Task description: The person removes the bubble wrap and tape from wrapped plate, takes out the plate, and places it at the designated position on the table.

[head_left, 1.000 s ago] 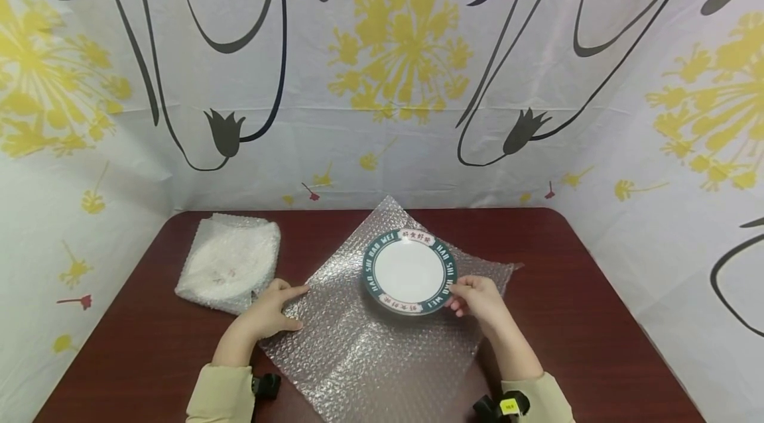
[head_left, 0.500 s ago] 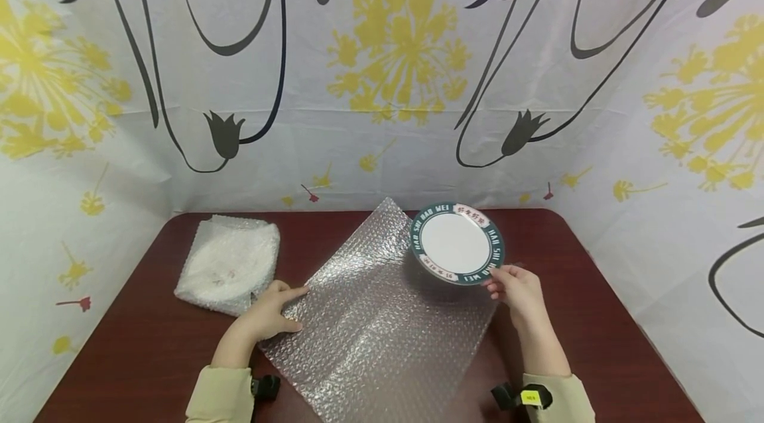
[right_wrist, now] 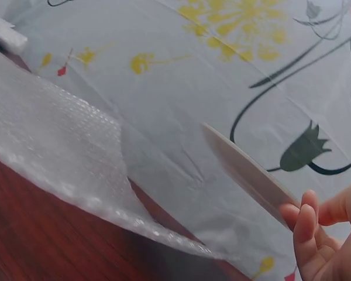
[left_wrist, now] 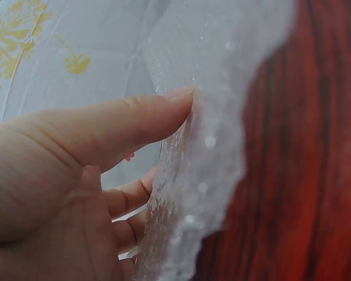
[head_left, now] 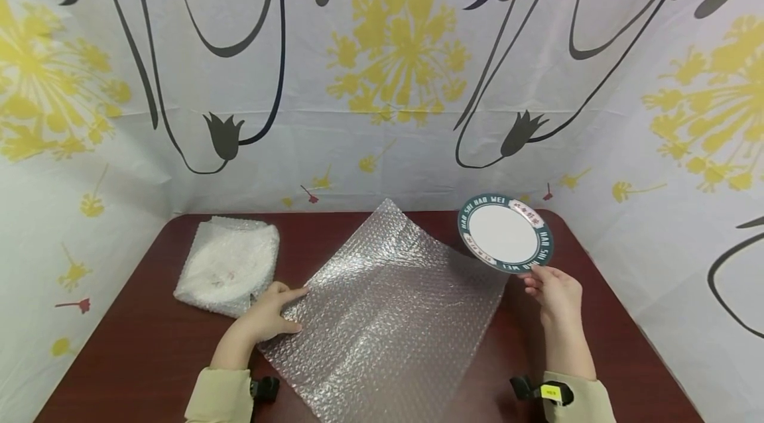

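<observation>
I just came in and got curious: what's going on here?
A person's right-hand grip holds a green-rimmed white plate by its edge, raised above the table. Their left-hand grip touches the left side of a bubble-wrap sheet spread on that table. A bubble-wrapped bundle lies at the far left.

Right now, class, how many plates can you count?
1: the round white plate with a teal rim, held in the right hand. The squarish white bubble-wrapped bundle on the dark red table may hide others.
</observation>
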The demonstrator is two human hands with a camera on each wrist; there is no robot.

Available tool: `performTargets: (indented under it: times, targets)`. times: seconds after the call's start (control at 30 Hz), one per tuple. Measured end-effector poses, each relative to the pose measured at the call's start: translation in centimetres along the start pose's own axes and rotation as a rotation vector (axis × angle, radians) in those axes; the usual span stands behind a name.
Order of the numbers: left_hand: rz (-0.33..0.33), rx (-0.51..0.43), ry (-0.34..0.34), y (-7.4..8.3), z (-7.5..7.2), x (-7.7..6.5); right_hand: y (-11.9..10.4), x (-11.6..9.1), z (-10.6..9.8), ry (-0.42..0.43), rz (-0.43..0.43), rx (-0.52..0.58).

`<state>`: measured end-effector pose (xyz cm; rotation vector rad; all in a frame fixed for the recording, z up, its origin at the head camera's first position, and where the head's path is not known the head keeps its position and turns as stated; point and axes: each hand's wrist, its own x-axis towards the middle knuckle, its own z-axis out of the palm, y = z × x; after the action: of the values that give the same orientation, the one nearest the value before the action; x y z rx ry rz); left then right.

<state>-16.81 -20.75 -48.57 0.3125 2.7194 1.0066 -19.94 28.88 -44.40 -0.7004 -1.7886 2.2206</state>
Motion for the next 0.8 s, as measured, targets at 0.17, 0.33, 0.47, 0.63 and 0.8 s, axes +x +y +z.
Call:
performTargets:
  times: [0.17,0.33,0.47,0.63,0.8]
  targets:
    - [-0.006,-0.010,-0.003,-0.1,0.0,0.0,0.2,0.5,-0.5,0.088,0.012,0.102]
    - [-0.010,-0.008,0.001,0.0,0.0,-0.1,0.8,1.1,-1.0,0.169,0.015,0.163]
    - [-0.002,-0.008,0.005,0.0,0.1,0.0,1.3,1.8,-1.7,0.218,0.029,0.214]
    - [0.001,-0.009,0.004,-0.1,0.0,0.1,1.7,2.5,-2.6,0.260,0.044,0.273]
    - [0.002,-0.010,0.004,-0.1,0.0,0.1,2.0,2.8,-3.1,0.306,0.049,0.272]
